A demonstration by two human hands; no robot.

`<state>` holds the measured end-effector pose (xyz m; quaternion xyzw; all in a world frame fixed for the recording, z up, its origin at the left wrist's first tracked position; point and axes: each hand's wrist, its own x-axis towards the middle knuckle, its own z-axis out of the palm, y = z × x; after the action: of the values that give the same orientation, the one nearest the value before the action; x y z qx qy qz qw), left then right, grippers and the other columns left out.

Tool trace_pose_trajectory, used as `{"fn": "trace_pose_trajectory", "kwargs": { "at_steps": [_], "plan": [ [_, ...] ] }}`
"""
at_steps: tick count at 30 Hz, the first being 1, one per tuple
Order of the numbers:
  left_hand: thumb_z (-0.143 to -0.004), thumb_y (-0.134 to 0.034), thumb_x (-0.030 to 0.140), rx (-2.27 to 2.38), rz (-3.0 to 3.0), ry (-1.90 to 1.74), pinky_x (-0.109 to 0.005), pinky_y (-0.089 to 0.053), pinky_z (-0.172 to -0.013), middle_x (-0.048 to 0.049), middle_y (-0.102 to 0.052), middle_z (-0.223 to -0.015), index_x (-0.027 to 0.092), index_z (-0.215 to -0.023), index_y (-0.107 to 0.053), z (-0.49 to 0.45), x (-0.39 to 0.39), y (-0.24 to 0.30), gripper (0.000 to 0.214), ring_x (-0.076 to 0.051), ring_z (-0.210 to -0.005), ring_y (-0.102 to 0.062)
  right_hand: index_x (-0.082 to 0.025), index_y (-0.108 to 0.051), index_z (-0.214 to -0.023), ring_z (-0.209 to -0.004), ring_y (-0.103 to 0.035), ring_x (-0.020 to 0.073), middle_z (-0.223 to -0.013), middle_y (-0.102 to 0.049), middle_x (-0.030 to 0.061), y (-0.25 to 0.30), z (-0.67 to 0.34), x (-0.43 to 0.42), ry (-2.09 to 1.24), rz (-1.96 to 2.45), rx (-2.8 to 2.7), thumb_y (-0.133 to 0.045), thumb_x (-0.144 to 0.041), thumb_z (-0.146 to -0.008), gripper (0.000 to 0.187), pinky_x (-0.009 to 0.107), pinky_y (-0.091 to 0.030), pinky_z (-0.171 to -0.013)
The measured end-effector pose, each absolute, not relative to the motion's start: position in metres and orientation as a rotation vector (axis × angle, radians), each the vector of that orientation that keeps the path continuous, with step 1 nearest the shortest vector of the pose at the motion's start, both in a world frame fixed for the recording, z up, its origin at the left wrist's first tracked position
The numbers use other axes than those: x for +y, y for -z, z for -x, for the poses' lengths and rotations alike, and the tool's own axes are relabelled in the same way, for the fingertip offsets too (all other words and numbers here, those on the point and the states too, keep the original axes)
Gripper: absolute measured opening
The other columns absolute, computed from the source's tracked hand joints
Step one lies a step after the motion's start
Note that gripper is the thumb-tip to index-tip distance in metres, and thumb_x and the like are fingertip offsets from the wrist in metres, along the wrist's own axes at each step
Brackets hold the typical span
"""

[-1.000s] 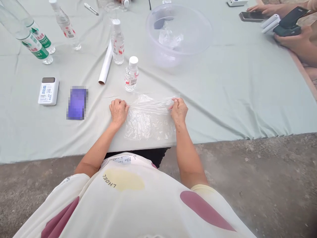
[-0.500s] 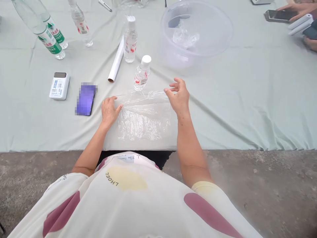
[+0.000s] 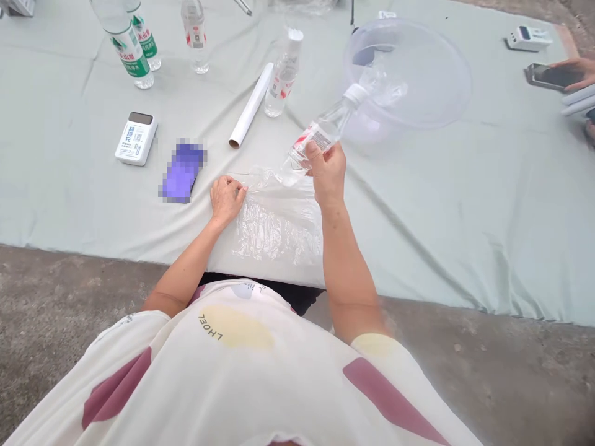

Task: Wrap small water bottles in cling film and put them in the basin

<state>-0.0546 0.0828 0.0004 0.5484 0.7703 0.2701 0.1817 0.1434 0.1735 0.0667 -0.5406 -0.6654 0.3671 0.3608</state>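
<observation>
A sheet of clear plastic film [image 3: 279, 226] lies crumpled on the pale green cloth [image 3: 441, 204] in front of me. My left hand [image 3: 226, 198] rests on its left edge with the fingers curled and pinched on the film. My right hand [image 3: 327, 173] is wrapped round a small clear bottle [image 3: 325, 131] with a white cap and a red label. The bottle is lifted off the cloth and tilted, cap pointing up and to the right, toward a large clear plastic basin [image 3: 409, 74].
A white roll [image 3: 251, 105] and another small bottle [image 3: 282, 74] lie behind the film. A white device [image 3: 136, 137] and a purple blurred object [image 3: 183, 170] sit at left. Green-label bottles [image 3: 127, 43] stand far left. Another person's hand with a phone [image 3: 553, 74] is at far right.
My right hand let go of the film's right edge, reached forward and picked up the small bottle, which is now lifted and tilted. My left hand stayed on the film.
</observation>
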Motion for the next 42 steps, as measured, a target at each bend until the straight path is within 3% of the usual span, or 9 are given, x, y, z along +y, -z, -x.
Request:
{"fn": "trace_pose_trajectory", "kwargs": {
  "at_steps": [4, 9, 13, 17, 23, 30, 34, 37, 42],
  "plan": [
    [-0.094, -0.053, 0.028, 2.146, -1.540, -0.766, -0.040, -0.040, -0.097, -0.0095, -0.062, -0.111, 0.020, -0.081, -0.064, 0.055, 0.084, 0.002, 0.019, -0.027, -0.110, -0.053, -0.022, -0.059, -0.096, -0.077, -0.064, 0.0198, -0.087, -0.063, 0.0059, -0.075, -0.147, 0.107, -1.362, 1.508, -1.702, -0.049, -0.076, -0.086, 0.056, 0.029, -0.047, -0.056],
    [-0.092, -0.054, 0.029, 2.144, -1.546, -0.766, -0.041, -0.040, -0.098, -0.0099, -0.062, -0.113, 0.020, -0.080, -0.065, 0.057, 0.082, 0.002, 0.019, -0.027, -0.112, -0.053, -0.023, -0.051, -0.083, -0.071, -0.059, 0.0208, -0.086, -0.063, 0.0065, -0.053, -0.121, 0.079, -1.239, 1.825, -1.903, -0.055, -0.078, -0.081, 0.055, 0.034, -0.048, -0.058],
    [-0.092, -0.053, 0.027, 2.116, -1.523, -0.800, -0.040, -0.042, -0.098, -0.0093, -0.065, -0.111, 0.021, -0.083, -0.066, 0.059, 0.082, -0.002, 0.017, -0.026, -0.111, -0.055, -0.018, -0.055, -0.111, -0.086, -0.066, 0.0308, -0.095, -0.068, 0.0134, -0.042, -0.104, 0.079, -1.089, 1.857, -2.073, -0.049, -0.076, -0.086, 0.064, 0.042, -0.051, -0.075],
    [-0.094, -0.048, 0.027, 2.019, -1.468, -0.848, -0.037, -0.047, -0.093, -0.0065, -0.069, -0.098, 0.021, -0.087, -0.066, 0.063, 0.077, -0.011, 0.020, -0.022, -0.096, -0.061, -0.014, -0.039, -0.144, -0.097, -0.068, 0.0370, -0.097, -0.070, 0.0152, -0.040, -0.099, 0.075, -1.065, 1.787, -2.110, -0.046, -0.074, -0.089, 0.082, 0.048, -0.051, -0.085],
    [-0.095, -0.044, 0.030, 1.868, -1.267, -0.919, -0.032, -0.053, -0.082, -0.0031, -0.071, -0.104, 0.024, -0.120, -0.059, 0.076, 0.040, -0.020, 0.031, -0.018, -0.086, -0.069, -0.014, -0.031, -0.154, -0.086, -0.070, 0.0332, -0.081, -0.071, 0.0083, -0.038, -0.107, 0.066, -1.144, 1.718, -2.059, -0.040, -0.072, -0.093, 0.085, 0.048, -0.052, -0.083],
    [-0.096, -0.046, 0.040, 2.107, -1.328, -0.607, -0.036, -0.050, -0.085, -0.0076, -0.072, -0.102, 0.020, -0.119, -0.062, 0.074, -0.015, -0.029, 0.035, -0.023, -0.089, -0.068, -0.024, -0.060, -0.131, -0.107, -0.064, 0.0281, -0.122, -0.068, 0.0111, -0.044, -0.106, 0.086, -0.831, 1.393, -2.106, -0.035, -0.056, -0.102, 0.050, 0.046, -0.050, -0.096],
    [-0.098, -0.044, 0.036, 2.227, -1.460, -0.292, -0.036, -0.048, -0.078, -0.0110, -0.069, -0.111, 0.021, -0.115, -0.063, 0.056, -0.030, -0.034, 0.029, -0.027, -0.100, -0.066, -0.023, -0.068, -0.123, -0.139, -0.043, 0.0340, -0.143, -0.058, 0.0110, -0.045, -0.073, 0.116, -0.616, 1.075, -2.450, -0.035, -0.050, -0.104, 0.047, 0.056, -0.035, -0.113],
    [-0.096, -0.049, 0.034, 2.252, -1.520, -0.161, -0.035, -0.047, -0.073, -0.0118, -0.067, -0.109, 0.021, -0.110, -0.062, 0.046, -0.033, -0.034, 0.022, -0.028, -0.102, -0.065, -0.023, -0.075, -0.109, -0.148, -0.031, 0.0397, -0.151, -0.051, 0.0115, -0.039, -0.051, 0.132, -0.527, 0.991, -2.637, -0.042, -0.057, -0.101, 0.048, 0.067, -0.023, -0.117],
    [-0.093, -0.052, 0.023, 2.213, -1.548, -0.104, -0.033, -0.047, -0.069, -0.0095, -0.065, -0.103, 0.022, -0.093, -0.060, 0.044, -0.031, -0.032, 0.009, -0.025, -0.099, -0.064, -0.020, -0.078, -0.084, -0.145, -0.033, 0.0435, -0.147, -0.054, 0.0155, -0.023, -0.056, 0.136, -0.493, 1.023, -2.642, -0.045, -0.063, -0.097, 0.056, 0.070, -0.023, -0.113]
  ]
}}
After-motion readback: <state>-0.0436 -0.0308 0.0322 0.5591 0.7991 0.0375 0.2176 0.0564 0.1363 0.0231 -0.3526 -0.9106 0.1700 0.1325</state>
